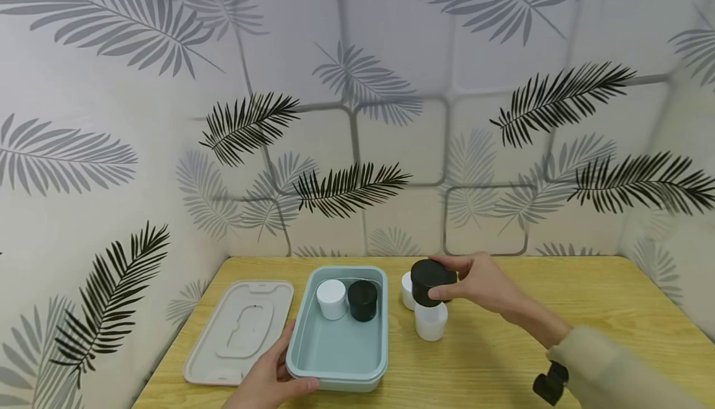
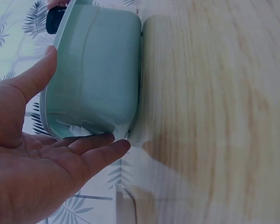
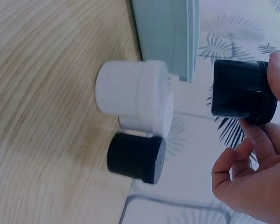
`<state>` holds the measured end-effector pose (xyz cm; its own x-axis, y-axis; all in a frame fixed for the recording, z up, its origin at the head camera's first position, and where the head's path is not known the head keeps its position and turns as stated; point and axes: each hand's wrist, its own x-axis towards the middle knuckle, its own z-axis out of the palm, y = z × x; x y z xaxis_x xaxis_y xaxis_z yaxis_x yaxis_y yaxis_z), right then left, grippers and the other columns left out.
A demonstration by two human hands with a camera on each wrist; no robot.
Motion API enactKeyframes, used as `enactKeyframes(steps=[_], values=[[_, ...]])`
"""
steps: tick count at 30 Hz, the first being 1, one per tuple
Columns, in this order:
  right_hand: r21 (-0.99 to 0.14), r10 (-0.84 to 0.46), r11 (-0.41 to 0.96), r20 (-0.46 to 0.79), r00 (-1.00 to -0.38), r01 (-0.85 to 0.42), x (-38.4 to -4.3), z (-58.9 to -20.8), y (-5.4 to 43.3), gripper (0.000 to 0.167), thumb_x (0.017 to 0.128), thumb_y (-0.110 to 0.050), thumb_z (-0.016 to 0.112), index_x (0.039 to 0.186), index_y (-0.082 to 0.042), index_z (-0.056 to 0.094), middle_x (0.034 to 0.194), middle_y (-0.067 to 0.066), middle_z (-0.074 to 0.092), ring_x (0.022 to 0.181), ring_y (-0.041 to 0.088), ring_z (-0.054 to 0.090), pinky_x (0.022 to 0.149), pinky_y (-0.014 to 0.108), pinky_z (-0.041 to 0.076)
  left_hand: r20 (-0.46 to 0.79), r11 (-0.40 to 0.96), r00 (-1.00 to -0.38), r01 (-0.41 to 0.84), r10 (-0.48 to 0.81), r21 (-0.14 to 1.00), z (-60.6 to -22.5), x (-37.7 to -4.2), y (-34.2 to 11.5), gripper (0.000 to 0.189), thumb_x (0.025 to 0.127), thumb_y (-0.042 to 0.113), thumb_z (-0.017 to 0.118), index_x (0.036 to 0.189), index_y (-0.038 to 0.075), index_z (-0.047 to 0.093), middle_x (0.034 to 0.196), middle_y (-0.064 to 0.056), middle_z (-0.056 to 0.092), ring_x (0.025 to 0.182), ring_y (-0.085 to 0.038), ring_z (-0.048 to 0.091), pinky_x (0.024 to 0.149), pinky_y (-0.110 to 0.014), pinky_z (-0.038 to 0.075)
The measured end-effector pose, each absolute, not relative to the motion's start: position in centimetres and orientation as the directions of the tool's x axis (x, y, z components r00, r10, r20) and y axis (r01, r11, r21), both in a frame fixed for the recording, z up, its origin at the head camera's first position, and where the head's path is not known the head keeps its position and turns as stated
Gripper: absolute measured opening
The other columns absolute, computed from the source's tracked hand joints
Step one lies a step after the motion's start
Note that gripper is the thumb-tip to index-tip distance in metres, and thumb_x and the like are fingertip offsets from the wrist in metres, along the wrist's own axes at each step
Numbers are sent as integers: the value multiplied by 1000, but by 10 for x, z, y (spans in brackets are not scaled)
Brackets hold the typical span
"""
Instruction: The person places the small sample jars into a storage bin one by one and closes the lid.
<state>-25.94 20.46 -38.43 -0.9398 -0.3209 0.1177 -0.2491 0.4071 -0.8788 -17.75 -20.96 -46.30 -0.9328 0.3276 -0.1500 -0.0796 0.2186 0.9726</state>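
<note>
My right hand [image 1: 491,288] pinches a black lidded jar [image 3: 238,88] between thumb and fingers, raised above the table. Below it a white jar [image 1: 431,323] stands, and a second white jar [image 1: 408,291] is partly covered. Another black jar [image 3: 134,157] stands beside them in the right wrist view; in the head view the held jar and hand mostly hide it. A pale blue-green plastic bin [image 1: 346,356] contains one white jar [image 1: 332,300] and one black jar [image 1: 362,301] at its far end. With fairly straight fingers, my left hand [image 1: 268,372] touches the bin's near left corner, thumb at the rim.
A pale grey lid [image 1: 246,328] lies flat on the wooden table [image 1: 558,334], left of the bin. A leaf-patterned wall [image 1: 402,148] rises behind the table's back edge. A dark wrist device [image 1: 551,383] sits at my right sleeve.
</note>
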Motion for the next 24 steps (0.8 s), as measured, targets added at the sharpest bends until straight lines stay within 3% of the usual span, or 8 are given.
enactKeyframes(steps=[4,10,12,15,18,19,21,24], values=[[-894,-355,370,114,-928,-251,-261,-384,187,76,83,-27,94,149,-9,62,141,17,65,73,12,58,65,25,50,-143,216,-932,-73,333,974,-463,-177,-211,113,97,21,81,167,0,-5,166,-36,21,136,-44,53,103,-39,53],[-884,-379,373,131,-916,-281,-264,-388,156,73,80,-30,95,145,-11,67,139,10,67,99,15,54,83,29,44,-146,224,-933,-73,330,972,-464,-179,-211,113,97,22,81,167,0,-6,166,-36,21,136,-44,53,103,-39,53],[-884,-378,379,124,-917,-275,-265,-390,145,71,79,-31,96,142,-12,69,140,10,67,92,17,50,77,29,40,-146,221,-932,-73,333,973,-463,-179,-211,113,97,22,81,167,0,-5,166,-35,20,137,-43,53,104,-39,53],[-878,-375,395,115,-920,-271,-266,-393,129,69,78,-32,97,139,-14,72,89,4,75,69,16,40,61,26,34,-130,215,-929,-56,346,975,-464,-180,-211,113,97,21,81,167,0,-5,166,-36,20,136,-44,53,103,-39,53],[-874,-371,404,111,-922,-268,-267,-398,116,69,77,-34,97,138,-15,73,91,3,75,62,15,33,57,25,31,-128,215,-927,-54,351,975,-465,-180,-211,114,97,21,82,167,-1,-6,166,-36,20,137,-45,52,103,-38,53],[-875,-374,401,116,-920,-273,-268,-400,112,68,77,-34,97,138,-14,73,91,3,74,67,16,41,63,26,37,-128,215,-927,-52,352,975,-465,-180,-211,115,96,21,82,167,-1,-6,166,-36,19,138,-45,51,104,-39,53],[-882,-377,381,125,-918,-277,-269,-404,104,68,78,-34,97,138,-14,73,129,10,73,93,19,59,80,33,48,-133,217,-929,-59,346,974,-464,-179,-211,116,95,22,83,167,-1,-6,166,-36,19,138,-45,50,104,-39,53],[-893,-391,347,141,-910,-287,-270,-408,95,71,78,-31,97,141,-12,70,143,9,65,136,26,54,111,50,44,-131,220,-932,-57,339,974,-463,-178,-210,117,95,23,84,167,-1,-5,167,-35,20,138,-44,52,105,-39,53]])
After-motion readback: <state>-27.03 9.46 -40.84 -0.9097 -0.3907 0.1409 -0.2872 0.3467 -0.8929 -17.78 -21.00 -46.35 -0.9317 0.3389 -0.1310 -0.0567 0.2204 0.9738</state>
